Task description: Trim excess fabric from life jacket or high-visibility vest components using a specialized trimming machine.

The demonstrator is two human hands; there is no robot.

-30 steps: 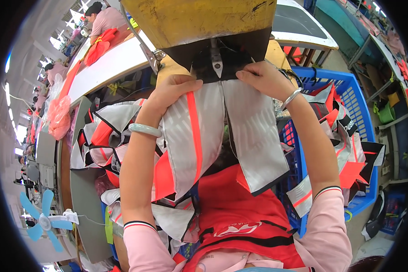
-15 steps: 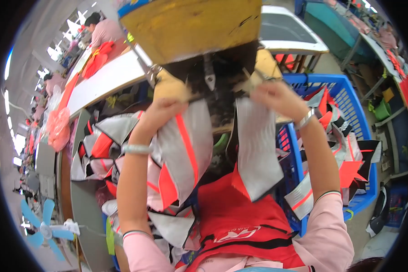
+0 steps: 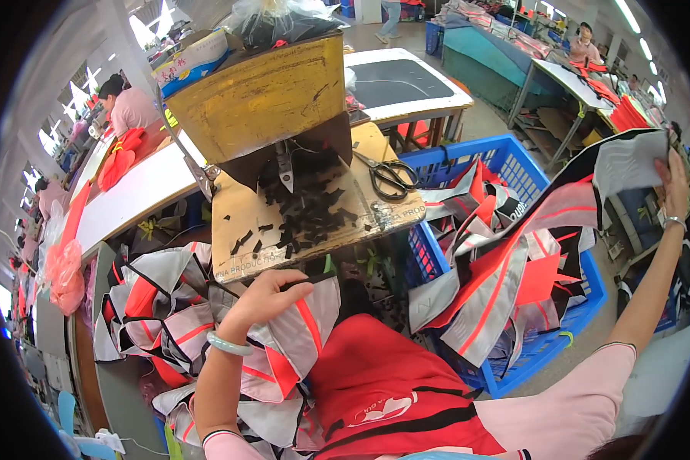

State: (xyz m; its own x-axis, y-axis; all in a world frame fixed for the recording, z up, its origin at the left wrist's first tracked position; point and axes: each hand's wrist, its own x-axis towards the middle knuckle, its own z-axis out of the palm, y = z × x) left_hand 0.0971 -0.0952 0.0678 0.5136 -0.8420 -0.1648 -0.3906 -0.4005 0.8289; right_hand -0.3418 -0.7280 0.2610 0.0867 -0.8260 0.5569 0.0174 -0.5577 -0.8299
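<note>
My left hand point(image 3: 267, 300), with a pale bangle at its wrist, grips the upper edge of a grey fabric piece point(image 3: 320, 303) with an orange stripe, in front of the wooden board. Far out to the right, my raised right hand point(image 3: 673, 185) has its thumb over the end of a long grey fabric strip point(image 3: 629, 162). That strip, edged in black and orange, stretches in the air down across the blue basket point(image 3: 599, 295). Black-handled scissors point(image 3: 392, 179) lie apart from both hands on the wooden board point(image 3: 241, 222).
A yellow metal box point(image 3: 261, 96) stands over the board, with a pointed metal blade point(image 3: 285, 169) below it and black scraps point(image 3: 314, 218) around. More grey and orange pieces point(image 3: 157, 295) pile up at left. A white table point(image 3: 437, 100) is behind; co-workers sit farther off.
My right hand has swung far right from the board, carrying a fabric strip over the basket. My left hand has come down toward me with its piece. Scissors now lie on the board.
</note>
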